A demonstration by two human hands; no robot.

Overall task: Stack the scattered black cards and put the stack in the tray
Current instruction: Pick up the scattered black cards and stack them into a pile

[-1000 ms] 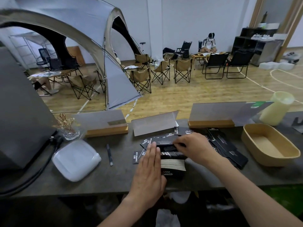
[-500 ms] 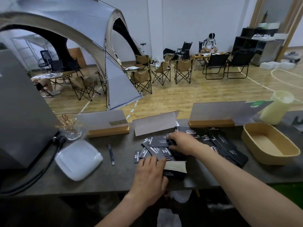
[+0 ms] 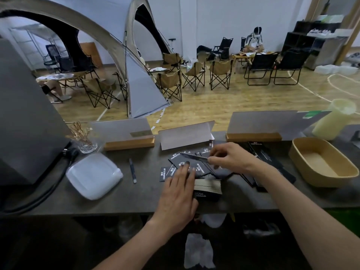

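Several black cards [image 3: 176, 159] with white print lie scattered on the dark table [image 3: 116, 199], more of them [image 3: 266, 158] spreading right toward the tan tray [image 3: 346, 168]. A thick stack of cards [image 3: 208, 189] sits near the table's front edge. My left hand [image 3: 178, 197] rests flat against the stack's left side, fingers over loose cards. My right hand [image 3: 229, 157] pinches one black card [image 3: 191, 157] by its right end and holds it lifted above the scattered ones. The tray holds nothing.
A white lidded container [image 3: 94, 175] and a pen [image 3: 132, 170] lie left of the cards. Card signs in wooden bases [image 3: 129, 146] line the back edge, with a small glass vase [image 3: 85, 145] at left and a pale yellow cup [image 3: 333, 121] behind the tray.
My right hand has picked one card off the scattered pile and lifted it, drawing back to the right. My left hand has stayed beside the stack.
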